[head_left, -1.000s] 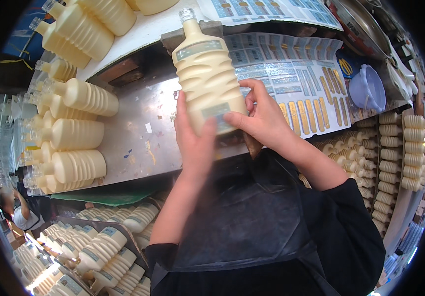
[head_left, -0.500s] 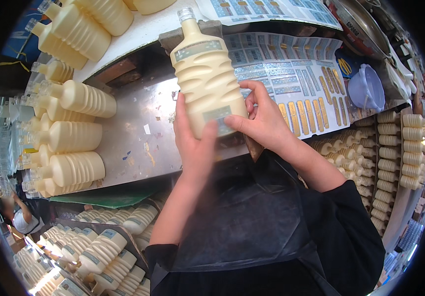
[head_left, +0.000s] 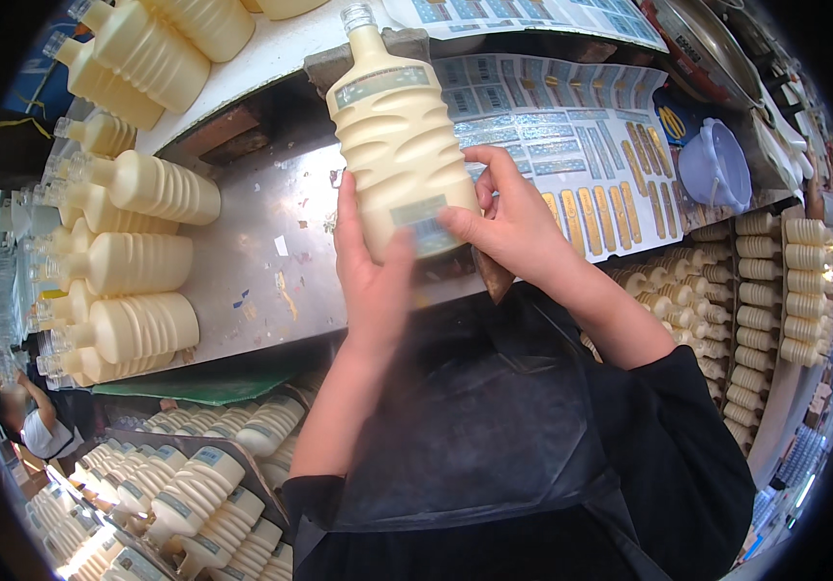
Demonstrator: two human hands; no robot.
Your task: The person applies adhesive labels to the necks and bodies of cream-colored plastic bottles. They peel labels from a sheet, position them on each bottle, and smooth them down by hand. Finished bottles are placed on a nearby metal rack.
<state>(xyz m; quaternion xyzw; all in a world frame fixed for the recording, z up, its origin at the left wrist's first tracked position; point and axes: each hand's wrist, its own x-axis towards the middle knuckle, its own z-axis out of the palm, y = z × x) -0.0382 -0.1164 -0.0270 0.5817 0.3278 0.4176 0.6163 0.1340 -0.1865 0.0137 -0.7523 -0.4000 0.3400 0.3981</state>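
Observation:
A cream bottle (head_left: 399,155) with wavy ridges and a clear neck lies before me, neck pointing away, its upper part on a grey block (head_left: 331,68). One bluish label (head_left: 384,85) crosses its shoulder. Another, the lower label (head_left: 424,221), sits near its base. My left hand (head_left: 368,252) grips the bottle's left side, the thumb blurred over the label's left edge. On the right side, my right hand (head_left: 508,218) holds the bottle, its thumb pressed on the lower label's right part and its other fingers curled at the edge.
Label sheets (head_left: 557,145) with gold and bluish strips lie to the right, beside a lavender bucket (head_left: 714,165). Unlabelled bottles (head_left: 140,266) are stacked at the metal table's (head_left: 261,281) left end. Labelled bottles (head_left: 198,489) fill the lower left; a person (head_left: 44,426) is beyond.
The view has shifted slightly, so the bottle and table sit a little further left and up. Both hands stay on the bottle; the left thumb remains blurred near the lower label.

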